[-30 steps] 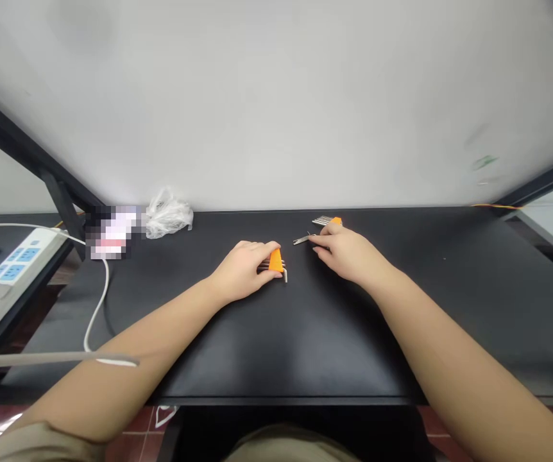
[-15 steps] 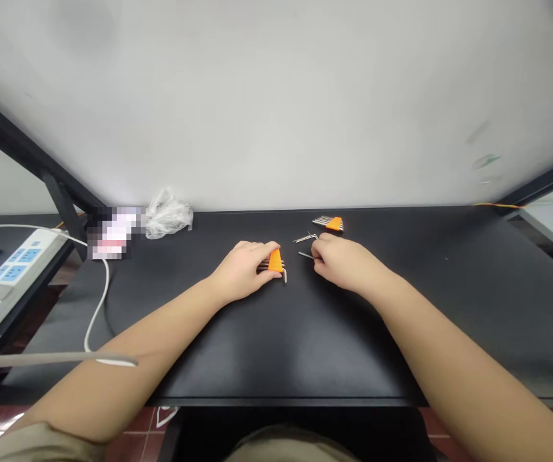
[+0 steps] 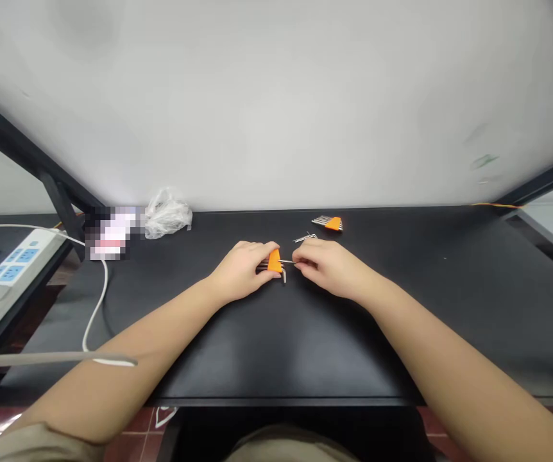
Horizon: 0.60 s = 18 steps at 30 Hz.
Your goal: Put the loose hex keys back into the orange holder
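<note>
My left hand (image 3: 245, 273) grips an orange holder (image 3: 274, 260) between thumb and fingers, with a few hex keys through it. One short bent key end sticks out at the holder's lower right. My right hand (image 3: 324, 264) pinches a thin metal hex key (image 3: 287, 261), whose tip meets the holder's right side. Loose hex keys (image 3: 304, 238) lie on the black table just behind my right hand. Farther back rests a second orange holder (image 3: 334, 223) filled with several hex keys.
A crumpled clear plastic bag (image 3: 167, 215) lies at the table's back left, beside a blurred item (image 3: 113, 234). White power strips (image 3: 14, 269) stand at the far left. A white cable (image 3: 94, 308) loops over the table's left part and near my left forearm.
My right hand has moved left, bringing its hex key up to the orange holder. My left hand and the holder have stayed in place.
</note>
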Motion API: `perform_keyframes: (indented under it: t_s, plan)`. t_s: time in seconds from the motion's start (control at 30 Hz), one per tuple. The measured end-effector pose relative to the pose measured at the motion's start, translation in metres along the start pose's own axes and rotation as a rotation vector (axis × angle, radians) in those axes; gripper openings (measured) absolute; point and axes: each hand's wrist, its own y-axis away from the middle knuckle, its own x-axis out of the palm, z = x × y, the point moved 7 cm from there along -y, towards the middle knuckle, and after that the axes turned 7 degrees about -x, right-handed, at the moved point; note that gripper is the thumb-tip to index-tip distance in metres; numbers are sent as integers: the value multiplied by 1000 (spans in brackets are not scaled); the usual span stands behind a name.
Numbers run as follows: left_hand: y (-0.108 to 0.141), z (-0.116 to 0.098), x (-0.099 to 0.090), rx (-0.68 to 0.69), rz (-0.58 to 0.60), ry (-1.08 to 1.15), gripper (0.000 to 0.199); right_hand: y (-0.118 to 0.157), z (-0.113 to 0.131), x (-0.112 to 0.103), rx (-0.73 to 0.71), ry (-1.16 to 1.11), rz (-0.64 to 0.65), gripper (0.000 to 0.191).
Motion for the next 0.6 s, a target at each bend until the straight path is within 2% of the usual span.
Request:
perform_keyframes:
  t_s: [0.3, 0.47, 0.6]
  plan:
    - [0, -2, -2, 4, -1, -1, 46, 0, 3, -8, 13, 17, -10, 17]
    - [1, -2, 0, 6, 21, 5, 46, 0, 2, -5, 14, 30, 13, 21]
    - [0, -3, 0, 13, 18, -1, 49, -1, 10, -3, -18, 23, -30, 23]
